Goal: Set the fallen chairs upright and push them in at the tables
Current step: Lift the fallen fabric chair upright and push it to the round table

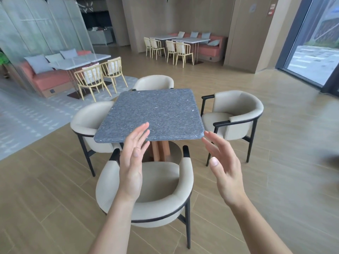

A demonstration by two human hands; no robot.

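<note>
Behind table (156,114), far chair (154,82) mostly hidden.

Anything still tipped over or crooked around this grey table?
Nothing is tipped: all four cream chairs stand upright. The right chair sits angled and pulled out from the grey table, unlike the left one. The nearest chair isn't pushed in yet. Both hands are open above it.

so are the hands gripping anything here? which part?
Nothing held. The left hand and right hand are both open, palms facing each other, in the air above the near chair, touching neither it nor the table.
</note>
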